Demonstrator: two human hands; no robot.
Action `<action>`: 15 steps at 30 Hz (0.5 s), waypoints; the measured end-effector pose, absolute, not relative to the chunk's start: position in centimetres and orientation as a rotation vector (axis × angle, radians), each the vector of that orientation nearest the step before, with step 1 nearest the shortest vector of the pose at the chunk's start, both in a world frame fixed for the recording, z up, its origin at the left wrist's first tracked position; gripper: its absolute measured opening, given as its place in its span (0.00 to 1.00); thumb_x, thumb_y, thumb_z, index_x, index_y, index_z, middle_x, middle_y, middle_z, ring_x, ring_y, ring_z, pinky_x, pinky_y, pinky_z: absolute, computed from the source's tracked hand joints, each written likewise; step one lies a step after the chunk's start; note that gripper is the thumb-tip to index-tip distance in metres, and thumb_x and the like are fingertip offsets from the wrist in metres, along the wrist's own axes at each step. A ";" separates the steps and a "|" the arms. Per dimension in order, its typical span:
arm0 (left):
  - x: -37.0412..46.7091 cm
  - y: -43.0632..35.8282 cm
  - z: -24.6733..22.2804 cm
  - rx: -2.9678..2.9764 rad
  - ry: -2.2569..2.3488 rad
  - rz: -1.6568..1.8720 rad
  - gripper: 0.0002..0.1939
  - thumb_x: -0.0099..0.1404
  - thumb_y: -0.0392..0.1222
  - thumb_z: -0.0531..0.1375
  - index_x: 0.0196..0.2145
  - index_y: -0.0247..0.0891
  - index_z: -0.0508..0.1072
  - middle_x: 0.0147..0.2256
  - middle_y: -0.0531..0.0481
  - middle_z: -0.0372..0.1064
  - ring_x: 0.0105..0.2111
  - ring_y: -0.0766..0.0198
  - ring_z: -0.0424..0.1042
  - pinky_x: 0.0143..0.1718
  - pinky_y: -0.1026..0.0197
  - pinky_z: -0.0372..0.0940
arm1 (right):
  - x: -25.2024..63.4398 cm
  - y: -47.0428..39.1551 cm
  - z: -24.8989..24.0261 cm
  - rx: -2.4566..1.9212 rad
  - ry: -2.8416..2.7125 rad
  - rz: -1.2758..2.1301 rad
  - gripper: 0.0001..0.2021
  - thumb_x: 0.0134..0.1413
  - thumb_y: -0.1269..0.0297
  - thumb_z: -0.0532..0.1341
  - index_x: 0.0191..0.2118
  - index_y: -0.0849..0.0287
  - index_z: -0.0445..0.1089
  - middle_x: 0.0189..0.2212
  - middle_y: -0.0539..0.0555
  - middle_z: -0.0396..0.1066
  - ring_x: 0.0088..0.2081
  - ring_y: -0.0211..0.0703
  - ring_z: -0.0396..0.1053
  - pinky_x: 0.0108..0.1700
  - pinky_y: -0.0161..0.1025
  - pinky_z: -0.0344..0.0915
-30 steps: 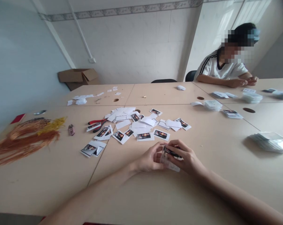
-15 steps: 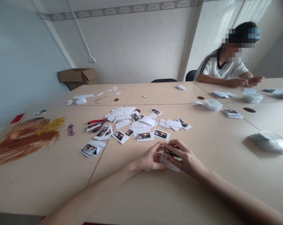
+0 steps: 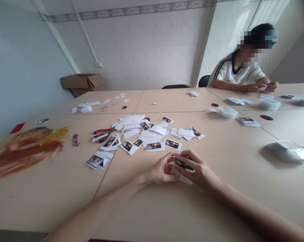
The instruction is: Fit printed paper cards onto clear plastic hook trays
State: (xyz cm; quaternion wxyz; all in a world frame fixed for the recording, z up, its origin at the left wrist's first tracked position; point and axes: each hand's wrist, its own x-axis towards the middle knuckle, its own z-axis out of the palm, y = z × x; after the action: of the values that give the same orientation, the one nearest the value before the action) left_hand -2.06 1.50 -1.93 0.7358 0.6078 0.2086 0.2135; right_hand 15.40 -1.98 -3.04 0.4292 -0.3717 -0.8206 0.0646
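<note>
Holding a dark printed card [image 3: 184, 164] and a clear packet [image 3: 183, 177] between them, the two hands are meeting just above the near part of the table [image 3: 131, 215]. The left hand [image 3: 160, 170] is curling its fingers and thumb around the packet's left side, while the right hand [image 3: 198, 168] is gripping the card and packet from the other side, its fingers lying over the card's face. White marks are showing on the card's black print, but they are too small and partly covered to read. Beyond the hands, a loose spread of paper cards [image 3: 150, 136] is overlapping on the table; some are showing black panels with orange and white printing, also too small to read, and others are showing plain white. Red-handled pliers [image 3: 105, 137] are lying at the spread's left edge, partly under a card. Farther left, small pink snips [image 3: 76, 140] are resting near a bundle of copper-coloured strands [image 3: 28, 151]. To the right, a stack of clear packets [image 3: 290, 151] is sitting well apart from the hands. Across the table, a person [image 3: 245, 72] is bringing both hands together.
</note>
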 end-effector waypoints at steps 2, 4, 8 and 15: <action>-2.1 1.5 -1.9 1.347 0.457 0.466 0.33 0.49 0.33 0.63 0.50 0.42 0.54 0.40 0.48 0.60 0.38 0.65 0.65 0.36 0.63 0.61 | 15.4 -2.0 -3.1 -0.917 -2.045 0.148 0.14 0.52 0.67 0.55 0.47 0.59 0.62 0.39 0.57 0.59 0.39 0.41 0.64 0.38 0.39 0.67; -2.0 1.6 -1.9 1.353 0.454 0.468 0.33 0.49 0.33 0.63 0.50 0.42 0.54 0.40 0.47 0.60 0.38 0.65 0.65 0.37 0.63 0.61 | 15.4 -1.9 -3.2 -0.906 -2.044 0.133 0.14 0.52 0.67 0.55 0.46 0.60 0.63 0.39 0.58 0.59 0.40 0.41 0.64 0.38 0.39 0.68; -2.0 1.6 -2.0 1.351 0.458 0.468 0.33 0.49 0.33 0.63 0.50 0.42 0.54 0.41 0.47 0.60 0.39 0.64 0.65 0.38 0.62 0.61 | 15.4 -1.8 -3.3 -0.894 -2.041 0.118 0.13 0.53 0.66 0.55 0.45 0.59 0.63 0.38 0.57 0.59 0.39 0.41 0.64 0.37 0.39 0.68; -2.1 1.4 -1.3 1.342 0.484 0.453 0.32 0.48 0.33 0.63 0.49 0.43 0.55 0.40 0.48 0.61 0.37 0.66 0.65 0.37 0.63 0.61 | 15.4 -1.9 -3.1 -0.913 -2.041 0.153 0.13 0.53 0.65 0.54 0.45 0.58 0.64 0.38 0.58 0.60 0.39 0.42 0.64 0.36 0.40 0.68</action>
State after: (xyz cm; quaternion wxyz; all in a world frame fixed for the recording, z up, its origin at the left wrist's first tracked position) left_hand -2.06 1.38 -1.30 0.7326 0.6103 0.2200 0.2060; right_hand 15.39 -1.93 -3.11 0.4349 -0.3669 -0.8200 0.0616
